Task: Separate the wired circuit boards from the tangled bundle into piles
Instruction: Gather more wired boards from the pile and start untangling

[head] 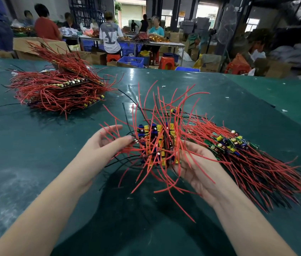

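Presently, the green table carries two other masses of wired boards besides the one in hand: a stacked pile at the far left, its red wires fanned outward with rows of components showing along the board edges, and a sorted heap just beside the right hand, green boards uppermost and red and black leads trailing toward the near right edge. Loose wires from the held bundle overlap this right-hand heap, so the two are not cleanly apart there. Small white scraps lie scattered on the far right of the table. Beyond the far edge stand cardboard boxes, blue crates, red stools and several seated or standing workers at another bench. Open surface runs between the left pile and the hands, and across the near centre of the table. The tangled bundle sits between both hands at centre, above the surface: yellow and blue components packed together, red wires splaying in all directions, a few black leads among them. The left hand touches the bundle's left side with thumb and fingers extended among the wires. The right hand cradles the bundle from the right and beneath, palm up, fingers curled around it.
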The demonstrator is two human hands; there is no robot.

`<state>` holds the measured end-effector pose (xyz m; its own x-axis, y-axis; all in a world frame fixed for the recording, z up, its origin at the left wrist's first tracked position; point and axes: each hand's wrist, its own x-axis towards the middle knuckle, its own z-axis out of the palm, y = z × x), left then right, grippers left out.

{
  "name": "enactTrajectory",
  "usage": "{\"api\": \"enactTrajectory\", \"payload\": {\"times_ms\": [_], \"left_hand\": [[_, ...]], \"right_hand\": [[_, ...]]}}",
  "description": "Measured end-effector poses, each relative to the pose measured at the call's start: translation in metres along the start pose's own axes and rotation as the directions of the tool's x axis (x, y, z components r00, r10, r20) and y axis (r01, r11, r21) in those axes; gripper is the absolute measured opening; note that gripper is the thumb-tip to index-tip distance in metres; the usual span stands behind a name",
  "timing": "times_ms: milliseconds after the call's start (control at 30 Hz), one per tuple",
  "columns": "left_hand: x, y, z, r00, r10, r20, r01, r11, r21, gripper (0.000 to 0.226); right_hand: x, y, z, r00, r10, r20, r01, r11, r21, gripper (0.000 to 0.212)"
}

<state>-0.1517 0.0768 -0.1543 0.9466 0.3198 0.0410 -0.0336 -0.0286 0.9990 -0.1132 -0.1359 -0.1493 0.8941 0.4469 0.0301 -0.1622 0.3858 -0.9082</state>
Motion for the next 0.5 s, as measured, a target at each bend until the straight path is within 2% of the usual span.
{"api": "enactTrajectory", "payload": {"times_ms": [67, 133, 200, 233, 267, 300, 333, 367, 400, 433, 467, 500], "left_hand": [[-0.001, 0.001, 0.001, 0.998, 0.011, -0.054, -0.013, 0.999, -0.032, 0.046], [-0.001, 0.001, -0.001, 0.968, 0.121, -0.221, -0.097, 0.988, 0.116, 0.045], [-0.003, 0.004, -0.006, 0.835, 0.372, -0.405, -0.255, 0.915, 0.313, 0.04], [-0.004, 0.006, -0.009, 0.753, 0.475, -0.456, -0.329, 0.871, 0.365, 0.03], [-0.005, 0.009, -0.011, 0.704, 0.517, -0.486, -0.37, 0.852, 0.37, 0.018], [-0.004, 0.009, -0.012, 0.715, 0.498, -0.491, -0.379, 0.866, 0.326, 0.008], [-0.003, 0.01, -0.011, 0.771, 0.421, -0.477, -0.35, 0.907, 0.235, 0.007], [-0.001, 0.009, -0.009, 0.863, 0.292, -0.413, -0.272, 0.956, 0.106, 0.012], [0.0, 0.008, -0.004, 0.945, 0.136, -0.296, -0.152, 0.988, -0.03, 0.013], [0.001, 0.005, -0.001, 0.991, 0.004, -0.133, -0.023, 0.99, -0.142, 0.009], [-0.001, 0.004, 0.004, 0.996, -0.083, 0.022, 0.086, 0.973, -0.216, 0.003], [-0.001, 0.0, 0.006, 0.985, -0.105, 0.135, 0.137, 0.958, -0.252, 0.013]], "right_hand": [[0.002, 0.001, 0.0, 1.0, -0.003, -0.017, 0.003, 0.999, 0.033, 0.017], [0.006, 0.004, -0.005, 0.998, 0.0, -0.068, 0.005, 0.998, 0.07, 0.014], [0.009, 0.006, -0.009, 0.991, 0.017, -0.135, 0.001, 0.991, 0.136, 0.013], [0.011, 0.005, -0.01, 0.985, 0.036, -0.167, -0.005, 0.983, 0.181, 0.012], [0.013, 0.006, -0.01, 0.98, 0.057, -0.191, -0.012, 0.974, 0.226, 0.014], [0.013, 0.005, -0.01, 0.977, 0.075, -0.198, -0.018, 0.961, 0.276, 0.02], [0.013, 0.004, -0.009, 0.978, 0.085, -0.189, -0.023, 0.951, 0.307, 0.022], [0.012, 0.005, -0.009, 0.982, 0.091, -0.167, -0.031, 0.942, 0.336, 0.017], [0.011, 0.005, -0.008, 0.985, 0.098, -0.144, -0.041, 0.935, 0.353, 0.012], [0.011, 0.006, -0.009, 0.985, 0.11, -0.136, -0.053, 0.929, 0.367, 0.018], [0.01, 0.006, -0.01, 0.986, 0.121, -0.118, -0.067, 0.921, 0.383, 0.024], [0.008, 0.007, -0.007, 0.99, 0.111, -0.091, -0.066, 0.914, 0.401, 0.025]]}}
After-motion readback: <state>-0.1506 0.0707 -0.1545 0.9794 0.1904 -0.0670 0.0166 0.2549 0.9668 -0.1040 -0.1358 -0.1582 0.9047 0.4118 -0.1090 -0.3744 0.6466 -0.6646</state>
